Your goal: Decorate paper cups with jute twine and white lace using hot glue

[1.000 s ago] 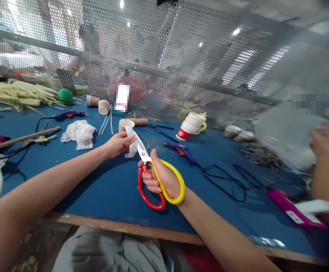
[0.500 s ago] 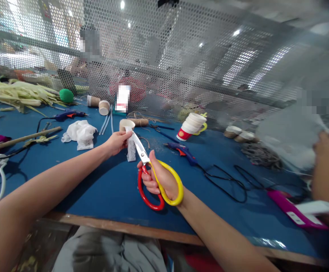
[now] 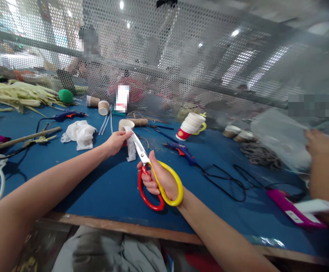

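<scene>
My left hand (image 3: 116,142) pinches a white lace strip (image 3: 131,149) against the side of a small brown paper cup (image 3: 126,123). Below the fingers the strip's loose end hangs toward the table. My right hand (image 3: 163,175) is closed around scissors (image 3: 178,189) with one red and one yellow handle loop. Their metal blades point up and left, with the tips at the lace beside my left fingertips. Whether the blades touch the lace cannot be made out. A crumpled heap of white lace (image 3: 81,134) lies left of my left hand.
Glue guns (image 3: 183,150) with cords lie to the right and at the back left. Stacked paper cups (image 3: 191,126), a twine roll (image 3: 140,122) and corn husks (image 3: 19,94) line the back, before a perforated metal screen (image 3: 153,56). A co-worker's hand (image 3: 320,145) holds clear plastic at right.
The co-worker's hand and the plastic have shifted left and changed shape slightly. My hands, the scissors and the cup are almost still; the lace end sways a little.
</scene>
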Action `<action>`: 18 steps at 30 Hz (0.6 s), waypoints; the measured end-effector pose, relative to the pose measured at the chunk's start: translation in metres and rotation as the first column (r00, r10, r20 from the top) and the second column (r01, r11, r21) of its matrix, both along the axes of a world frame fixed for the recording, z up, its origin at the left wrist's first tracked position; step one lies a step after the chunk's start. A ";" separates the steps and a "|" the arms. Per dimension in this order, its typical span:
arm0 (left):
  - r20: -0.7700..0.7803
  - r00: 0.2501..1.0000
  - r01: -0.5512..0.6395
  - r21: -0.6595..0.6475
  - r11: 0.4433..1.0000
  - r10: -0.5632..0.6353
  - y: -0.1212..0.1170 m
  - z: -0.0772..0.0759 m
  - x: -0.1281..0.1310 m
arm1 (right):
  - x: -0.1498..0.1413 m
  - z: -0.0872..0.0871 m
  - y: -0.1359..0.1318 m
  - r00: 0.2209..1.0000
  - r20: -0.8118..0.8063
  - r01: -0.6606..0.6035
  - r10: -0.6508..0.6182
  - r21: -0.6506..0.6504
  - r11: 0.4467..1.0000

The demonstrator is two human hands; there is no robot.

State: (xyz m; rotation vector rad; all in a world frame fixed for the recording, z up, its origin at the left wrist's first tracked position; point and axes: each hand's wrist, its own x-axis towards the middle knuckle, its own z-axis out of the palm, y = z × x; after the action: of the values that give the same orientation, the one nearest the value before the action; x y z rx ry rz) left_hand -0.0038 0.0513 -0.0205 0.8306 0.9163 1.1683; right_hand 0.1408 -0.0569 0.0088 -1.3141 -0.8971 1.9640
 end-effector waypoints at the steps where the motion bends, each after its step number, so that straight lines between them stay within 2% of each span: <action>1: 0.002 1.000 0.006 -0.004 1.000 -0.006 0.000 0.000 0.000 | 0.000 0.000 0.000 1.000 0.002 0.000 0.000 0.002 1.000; 9: 0.017 0.999 0.033 -0.014 0.999 -0.033 -0.003 0.001 0.000 | 0.002 -0.001 0.001 1.000 0.002 -0.003 0.003 -0.002 1.000; 18: 0.070 0.998 0.002 -0.005 1.000 -0.001 0.002 -0.002 -0.001 | 0.002 -0.004 0.001 1.000 0.015 -0.016 0.016 -0.003 1.000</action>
State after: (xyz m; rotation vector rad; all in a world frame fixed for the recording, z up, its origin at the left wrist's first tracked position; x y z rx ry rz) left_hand -0.0050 0.0530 -0.0221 0.7815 0.8603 1.1862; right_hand 0.1425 -0.0562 0.0052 -1.3291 -0.9150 1.9707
